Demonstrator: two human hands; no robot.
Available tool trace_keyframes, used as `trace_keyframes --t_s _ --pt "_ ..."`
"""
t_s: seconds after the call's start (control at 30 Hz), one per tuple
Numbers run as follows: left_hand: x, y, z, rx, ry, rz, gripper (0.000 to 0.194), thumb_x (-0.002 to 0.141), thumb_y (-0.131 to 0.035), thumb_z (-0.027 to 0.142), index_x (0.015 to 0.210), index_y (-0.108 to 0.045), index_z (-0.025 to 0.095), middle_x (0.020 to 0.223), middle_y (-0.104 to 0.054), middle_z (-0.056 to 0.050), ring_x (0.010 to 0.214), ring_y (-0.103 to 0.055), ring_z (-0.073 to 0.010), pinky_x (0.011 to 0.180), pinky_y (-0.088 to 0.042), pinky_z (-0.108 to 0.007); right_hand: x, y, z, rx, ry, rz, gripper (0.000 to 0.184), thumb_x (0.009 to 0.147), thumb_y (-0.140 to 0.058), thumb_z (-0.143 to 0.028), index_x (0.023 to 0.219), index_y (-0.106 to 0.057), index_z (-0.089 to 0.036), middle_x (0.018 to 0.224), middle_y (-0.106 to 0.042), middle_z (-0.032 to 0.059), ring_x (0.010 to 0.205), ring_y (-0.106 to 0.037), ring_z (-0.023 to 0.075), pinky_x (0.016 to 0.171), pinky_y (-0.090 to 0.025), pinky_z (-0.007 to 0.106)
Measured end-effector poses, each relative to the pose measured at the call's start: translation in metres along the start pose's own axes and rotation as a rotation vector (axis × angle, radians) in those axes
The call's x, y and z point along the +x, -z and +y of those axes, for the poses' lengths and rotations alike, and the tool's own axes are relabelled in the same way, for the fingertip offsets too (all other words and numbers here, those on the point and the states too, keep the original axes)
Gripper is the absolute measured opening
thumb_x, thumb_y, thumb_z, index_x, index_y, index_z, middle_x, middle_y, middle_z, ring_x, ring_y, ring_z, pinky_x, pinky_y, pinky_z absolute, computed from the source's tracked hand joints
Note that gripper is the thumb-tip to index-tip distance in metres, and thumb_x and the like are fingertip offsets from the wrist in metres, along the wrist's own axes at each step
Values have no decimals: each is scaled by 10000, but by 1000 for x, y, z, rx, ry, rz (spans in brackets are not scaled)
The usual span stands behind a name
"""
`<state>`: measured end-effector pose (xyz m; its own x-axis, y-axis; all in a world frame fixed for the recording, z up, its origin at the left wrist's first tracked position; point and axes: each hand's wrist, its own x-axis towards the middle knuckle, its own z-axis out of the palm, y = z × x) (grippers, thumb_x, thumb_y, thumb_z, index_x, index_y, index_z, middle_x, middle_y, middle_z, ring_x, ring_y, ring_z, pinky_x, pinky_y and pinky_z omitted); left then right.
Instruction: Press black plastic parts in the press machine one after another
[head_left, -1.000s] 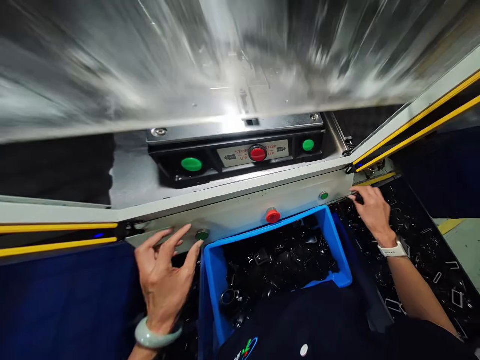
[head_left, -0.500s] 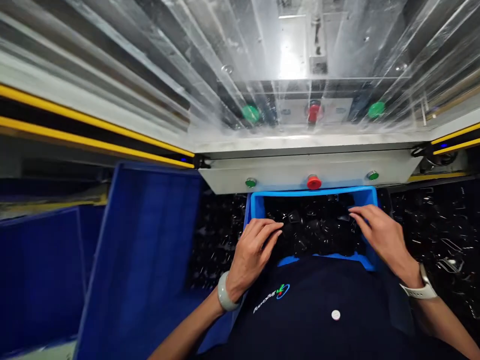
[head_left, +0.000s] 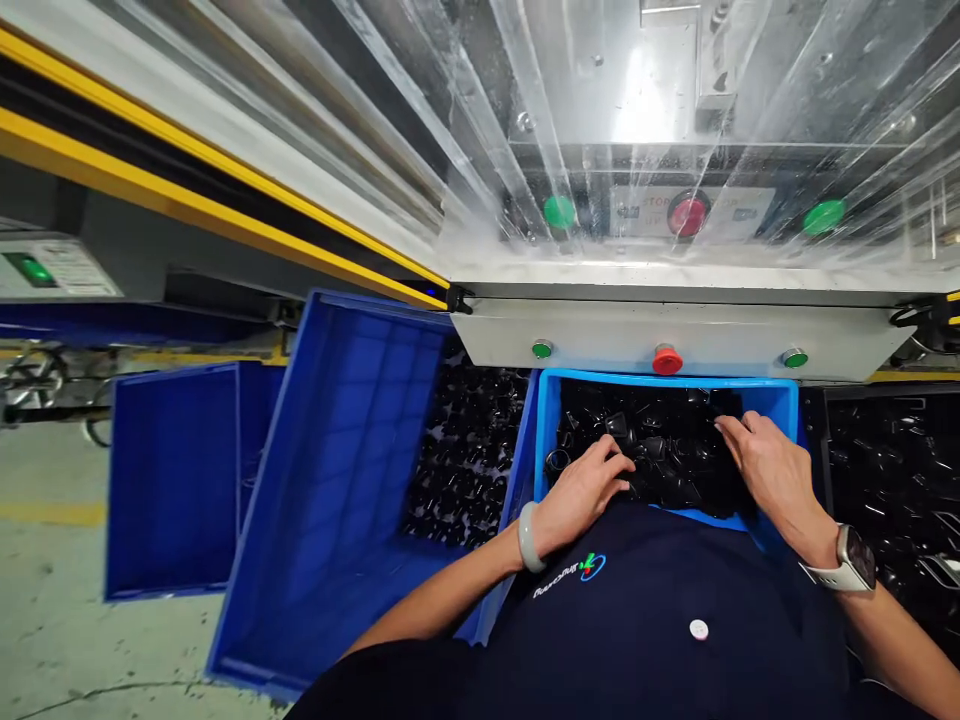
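A light-blue bin (head_left: 789,400) stands against my body, filled with shiny black plastic parts (head_left: 660,448). Over the near left side of the pile is my left hand (head_left: 585,490), fingers apart and bent down at the parts, with no part visible in its grasp. At the right side of the bin, my right hand (head_left: 776,475) is closed, thumb and fingertips together at a dark black plastic part (head_left: 726,403). The part's lower portion blends into the pile, so its exact shape is hard to make out.
Beyond the bin is a white machine panel with a red button (head_left: 667,360) and green buttons (head_left: 541,349), (head_left: 795,357). Clear plastic guarding rises above it. To the left, a large dark-blue crate (head_left: 352,440) leans beside rows of black parts (head_left: 472,450); more parts (head_left: 885,470) lie right.
The view has shifted left. My left hand has moved inward over the black parts and its fingers have spread. My right hand stays at the bin's right side, fingertips together.
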<state>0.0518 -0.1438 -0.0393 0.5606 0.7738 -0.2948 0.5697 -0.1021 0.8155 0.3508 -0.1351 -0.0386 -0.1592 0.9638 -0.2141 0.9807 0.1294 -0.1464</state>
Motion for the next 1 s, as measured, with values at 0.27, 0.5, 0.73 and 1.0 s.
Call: trace_keyframes --t_s 0.27,0.5,0.73,1.0 --pt "10 26 21 -612 108 293 142 838 -676 116 902 -570 185 1145 -570 -75 1051 -625 -172 906 -567 -302 -1 50 -15 895 -215 -67 394 990 -620 -564 1222 -757 -277 958 -800 26 673 -723 161 676 -593 297" --pt "30 15 42 -502 -184 511 310 840 -549 -12 1034 -514 227 1092 -559 -53 1053 -595 -167 920 -553 -322 10 64 -45 1112 -203 -28 397 926 -732 -506 1234 -675 -262 879 -747 3 595 -660 132 609 -577 285" --pt "42 15 46 -393 -243 539 348 864 -543 1 1117 -530 240 1122 -553 -65 1086 -606 -193 951 -576 -372 27 64 -65 1061 -108 4 254 949 -699 -488 998 -700 -239 963 -724 43 792 -676 161 662 -554 288" --pt "65 35 52 -334 -140 433 397 842 -572 13 1176 -631 220 1109 -670 -67 995 -666 -202 873 -577 -347 48 72 -55 1127 -169 -33 349 904 -729 -554 968 -701 -212 893 -726 41 773 -672 160 657 -544 274"
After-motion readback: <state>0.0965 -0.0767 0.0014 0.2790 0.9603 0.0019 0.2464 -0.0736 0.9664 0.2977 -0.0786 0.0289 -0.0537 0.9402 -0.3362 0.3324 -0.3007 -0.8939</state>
